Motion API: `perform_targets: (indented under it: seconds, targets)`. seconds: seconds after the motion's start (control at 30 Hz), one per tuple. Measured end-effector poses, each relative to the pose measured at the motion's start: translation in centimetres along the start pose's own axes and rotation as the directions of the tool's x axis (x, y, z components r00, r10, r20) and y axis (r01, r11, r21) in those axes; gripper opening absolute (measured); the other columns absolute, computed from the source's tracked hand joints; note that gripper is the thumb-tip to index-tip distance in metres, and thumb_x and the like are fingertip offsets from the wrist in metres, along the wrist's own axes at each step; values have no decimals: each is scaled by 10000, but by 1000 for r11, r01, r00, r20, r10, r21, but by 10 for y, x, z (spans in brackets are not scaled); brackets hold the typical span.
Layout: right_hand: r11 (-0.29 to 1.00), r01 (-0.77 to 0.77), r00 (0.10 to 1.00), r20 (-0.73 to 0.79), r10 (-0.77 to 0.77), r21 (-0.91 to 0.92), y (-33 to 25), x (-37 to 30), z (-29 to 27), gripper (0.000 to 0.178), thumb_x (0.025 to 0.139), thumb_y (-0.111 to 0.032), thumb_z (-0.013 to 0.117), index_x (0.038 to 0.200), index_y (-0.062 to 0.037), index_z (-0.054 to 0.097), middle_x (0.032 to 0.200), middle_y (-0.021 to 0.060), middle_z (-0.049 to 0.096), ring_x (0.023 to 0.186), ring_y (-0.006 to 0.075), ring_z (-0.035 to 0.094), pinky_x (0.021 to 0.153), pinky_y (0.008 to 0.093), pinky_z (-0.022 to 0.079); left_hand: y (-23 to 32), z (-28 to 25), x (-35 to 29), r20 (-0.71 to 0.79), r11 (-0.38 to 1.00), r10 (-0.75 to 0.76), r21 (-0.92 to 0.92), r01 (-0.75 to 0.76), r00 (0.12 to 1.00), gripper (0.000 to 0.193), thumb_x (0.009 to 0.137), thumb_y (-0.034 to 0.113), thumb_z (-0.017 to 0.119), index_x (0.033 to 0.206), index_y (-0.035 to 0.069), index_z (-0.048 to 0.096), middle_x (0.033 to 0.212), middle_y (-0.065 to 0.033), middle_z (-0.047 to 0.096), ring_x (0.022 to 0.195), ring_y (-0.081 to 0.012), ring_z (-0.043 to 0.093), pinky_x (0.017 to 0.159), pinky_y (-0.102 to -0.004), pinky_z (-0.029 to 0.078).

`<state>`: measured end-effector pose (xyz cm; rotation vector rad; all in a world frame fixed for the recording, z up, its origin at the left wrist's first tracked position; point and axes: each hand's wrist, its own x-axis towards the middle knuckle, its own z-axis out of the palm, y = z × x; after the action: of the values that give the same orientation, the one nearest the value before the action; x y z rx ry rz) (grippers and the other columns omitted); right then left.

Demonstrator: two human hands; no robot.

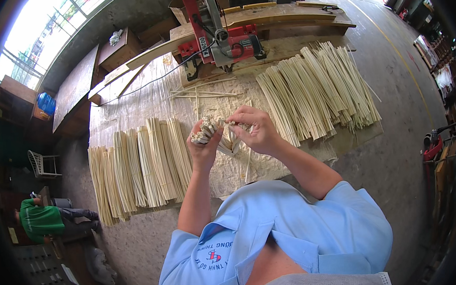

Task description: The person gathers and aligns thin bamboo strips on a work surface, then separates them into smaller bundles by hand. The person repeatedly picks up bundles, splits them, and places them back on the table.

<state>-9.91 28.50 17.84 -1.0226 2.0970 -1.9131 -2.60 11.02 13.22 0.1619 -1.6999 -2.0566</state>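
A bundle of thin pale wooden sticks (207, 132) is gripped in my left hand (204, 152), its cut ends turned up toward me. My right hand (261, 132) is closed at the bundle's right edge, thumb and fingers pinching sticks there; exactly how many is hidden. Both hands are over the sawdust-covered worktable (222, 171). To the left of my hands lies a row of stick bundles (145, 166). A larger pile of sticks (316, 92) rests on the table at the right.
Beyond my hands stands a red cut-off saw (217, 44) with a cable, beside long wooden boards (283, 20). A few loose sticks (204, 94) lie near it. A person in a green shirt (42, 220) is at the far left, near a white chair (43, 163).
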Motion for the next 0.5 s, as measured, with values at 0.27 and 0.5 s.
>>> perform_targets:
  seconds: [0.27, 0.5]
  targets:
    - [999, 51, 999, 0, -51, -3, 0, 5, -6, 151, 855, 7, 688, 1003, -21, 677, 917, 63, 670, 878, 157, 641, 795, 311, 525, 0, 1, 1, 11, 1000, -8, -4, 8, 1000, 182, 881, -20, 760, 1036, 28, 680, 915, 15, 707, 818, -49, 627, 726, -219, 508]
    - [999, 36, 998, 55, -37, 35, 11, 10, -8, 187, 860, -85, 734, 999, -63, 612, 863, 16, 636, 848, 117, 607, 844, 306, 501, -2, 2, 1, 28, 1000, 10, 23, -11, 1000, 194, 877, -22, 766, 1045, 23, 679, 923, 6, 716, 829, -58, 642, 729, -225, 520]
